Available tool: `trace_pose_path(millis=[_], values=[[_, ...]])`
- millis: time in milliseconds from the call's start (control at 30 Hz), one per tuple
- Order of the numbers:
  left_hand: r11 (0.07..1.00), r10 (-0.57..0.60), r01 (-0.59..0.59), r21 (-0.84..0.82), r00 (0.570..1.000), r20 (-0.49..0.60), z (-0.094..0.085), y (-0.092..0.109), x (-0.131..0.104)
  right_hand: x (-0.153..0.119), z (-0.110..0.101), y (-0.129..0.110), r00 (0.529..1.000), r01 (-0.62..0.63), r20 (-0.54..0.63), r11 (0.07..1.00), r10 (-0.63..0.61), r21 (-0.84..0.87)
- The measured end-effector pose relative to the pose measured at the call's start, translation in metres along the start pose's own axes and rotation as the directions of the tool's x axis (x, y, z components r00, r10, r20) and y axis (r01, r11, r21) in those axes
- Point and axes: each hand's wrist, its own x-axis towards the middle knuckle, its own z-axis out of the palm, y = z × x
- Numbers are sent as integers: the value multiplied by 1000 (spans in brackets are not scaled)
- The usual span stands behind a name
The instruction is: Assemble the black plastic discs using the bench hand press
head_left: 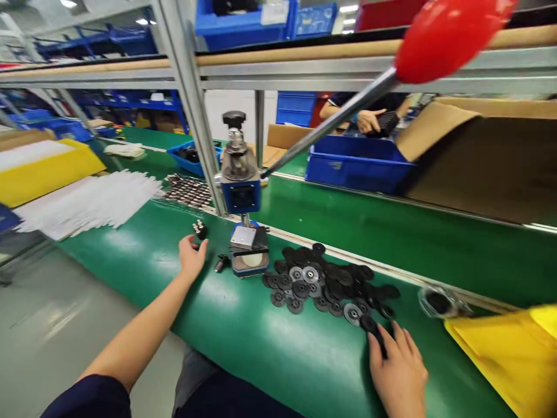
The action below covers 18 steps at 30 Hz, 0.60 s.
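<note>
No text can be read — white label [275, 12] included.

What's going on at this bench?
Someone is working at a green bench. The left hand is at small dark parts with pale tips; whether it grips any is unclear. The right hand pinches a black disc at the edge of a pile of discs. A press with a red-ended lever stands between the hands.

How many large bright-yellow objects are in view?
2: one yellow box-like object at far left, beyond the fanned white strips; another yellow object at lower right, beside the wearer's right hand. Both run out of frame; others may be hidden.
</note>
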Motion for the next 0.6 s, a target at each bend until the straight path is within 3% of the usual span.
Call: trace_pose_path(millis=[100, 200, 400, 600], values=[[996, -10, 14, 91, 999, -43, 9, -3, 29, -1, -2, -6, 998, -60, 10, 998, 60, -27], [987, -5, 11, 162, 999, -37, 15, -5, 42, 3, -8, -16, 997, -74, 16, 997, 74, 0], [960, 62, -71, 272, 997, 44, 18, -10, 49, 11, -6, -28, 1000, -1, 16, 997, 0, 79], [959, 79, -112, 261, 988, 134, 16, -4, 49, 26, 4, -31, 981, 136, 126, 985, -149, 109]])
